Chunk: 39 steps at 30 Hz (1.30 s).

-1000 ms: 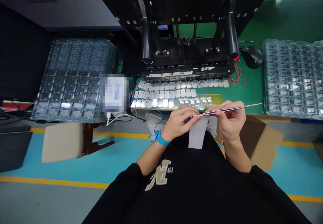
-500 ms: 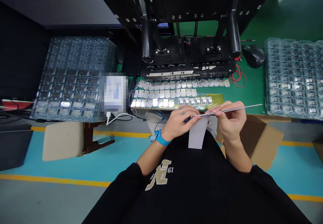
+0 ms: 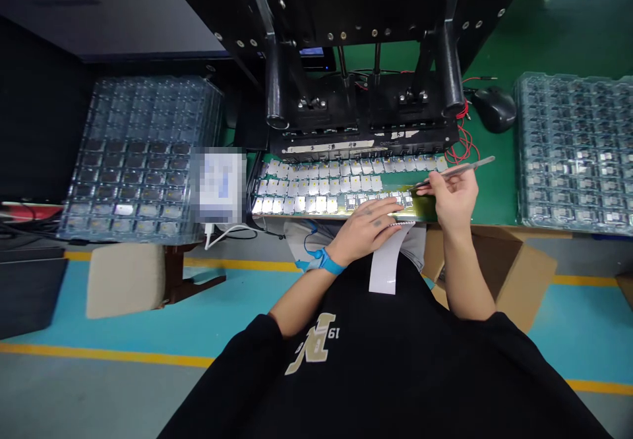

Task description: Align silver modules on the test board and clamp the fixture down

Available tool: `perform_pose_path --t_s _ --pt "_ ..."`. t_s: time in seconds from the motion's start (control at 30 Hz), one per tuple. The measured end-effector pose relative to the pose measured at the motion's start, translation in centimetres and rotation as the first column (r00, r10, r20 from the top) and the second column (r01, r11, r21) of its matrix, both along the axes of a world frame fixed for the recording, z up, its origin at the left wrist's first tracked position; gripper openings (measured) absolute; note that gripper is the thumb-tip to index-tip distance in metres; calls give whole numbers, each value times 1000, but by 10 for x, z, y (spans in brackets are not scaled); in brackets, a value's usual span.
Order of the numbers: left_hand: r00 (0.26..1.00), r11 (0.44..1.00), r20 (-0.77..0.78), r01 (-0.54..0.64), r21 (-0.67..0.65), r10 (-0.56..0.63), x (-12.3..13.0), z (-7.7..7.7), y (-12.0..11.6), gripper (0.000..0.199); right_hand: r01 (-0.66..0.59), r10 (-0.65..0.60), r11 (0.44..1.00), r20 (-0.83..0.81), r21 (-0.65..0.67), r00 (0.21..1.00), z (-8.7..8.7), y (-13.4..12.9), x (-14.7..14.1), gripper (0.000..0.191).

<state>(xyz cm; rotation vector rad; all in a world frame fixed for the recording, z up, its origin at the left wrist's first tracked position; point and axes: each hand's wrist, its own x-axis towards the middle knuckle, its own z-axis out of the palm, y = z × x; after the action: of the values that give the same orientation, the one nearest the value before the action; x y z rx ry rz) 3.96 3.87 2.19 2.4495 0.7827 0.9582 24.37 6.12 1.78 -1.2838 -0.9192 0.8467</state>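
Blue wrist strap (image 3: 324,261) circles the wrist of the left hand (image 3: 368,228), which lies half-closed at the near edge of the yellow-green circuit board (image 3: 420,208), beside a white paper strip (image 3: 388,267); whether it grips the strip is hard to tell. The right hand (image 3: 452,198) pinches steel tweezers (image 3: 450,172), their long axis slanting, tips pointing down-left at the board. Work at those tips calls for a fine, steady pinch.

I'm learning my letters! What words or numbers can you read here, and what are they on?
"19": on the black sweatshirt.
"N", maybe: a big gold letter on the sweatshirt, partly hidden by folds.
White label on the black machine: too small to read.
White box: too blurred to read.
Small screen: too small to read.
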Motion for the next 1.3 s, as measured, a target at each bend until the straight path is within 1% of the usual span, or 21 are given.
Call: perform_pose_path --t_s 0.1,0.23,0.47,0.77,1.17,1.3 --pt "998 999 -55 12 53 -9 3 -11 4 10 -56 58 996 31 -67 998 -9 5 0 41" --pt "995 998 -104 8 58 -2 4 -16 4 12 -93 102 990 84 -105 991 -11 3 -4 37" --pt "991 1000 -131 2 28 2 5 -16 3 13 -110 125 984 106 -138 986 -11 3 -4 38" --pt "991 1000 -135 -8 27 11 6 -15 3 14 -116 134 982 120 -148 984 -8 3 -4 36" --pt "989 1000 -144 -16 1 16 6 -15 3 15 -130 150 982 144 -139 978 -9 1 -3 30" --pt "989 1000 -146 -20 -13 18 6 -15 3 16 -141 164 980 174 -137 971 -10 -1 -3 29"
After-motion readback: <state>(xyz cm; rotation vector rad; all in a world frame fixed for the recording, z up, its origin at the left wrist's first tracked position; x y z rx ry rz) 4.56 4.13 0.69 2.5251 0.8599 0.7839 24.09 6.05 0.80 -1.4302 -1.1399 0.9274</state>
